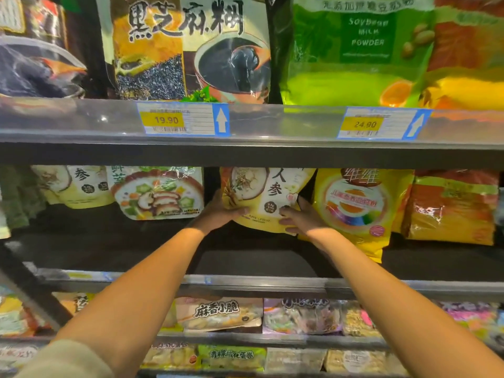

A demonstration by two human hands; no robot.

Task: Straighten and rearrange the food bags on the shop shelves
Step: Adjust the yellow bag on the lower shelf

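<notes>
A yellow ginseng food bag (266, 190) stands upright at the middle of the middle shelf (152, 249). My left hand (219, 212) grips its lower left corner and my right hand (301, 218) grips its lower right corner. To its left stands a bag (158, 192) printed with a bowl of vegetables, and a second yellow ginseng bag (79, 186) further left. A yellow bag with a rainbow disc (357, 208) leans at its right, partly behind my right wrist. The top of the held bag is hidden by the shelf above.
The upper shelf carries a black sesame paste bag (191, 47) and a green soybean milk powder bag (354, 50), with price tags 19.90 (166, 120) and 24.90 (365, 124) on its rail. An orange bag (452, 205) stands far right. Lower shelves hold several flat snack packs (221, 313).
</notes>
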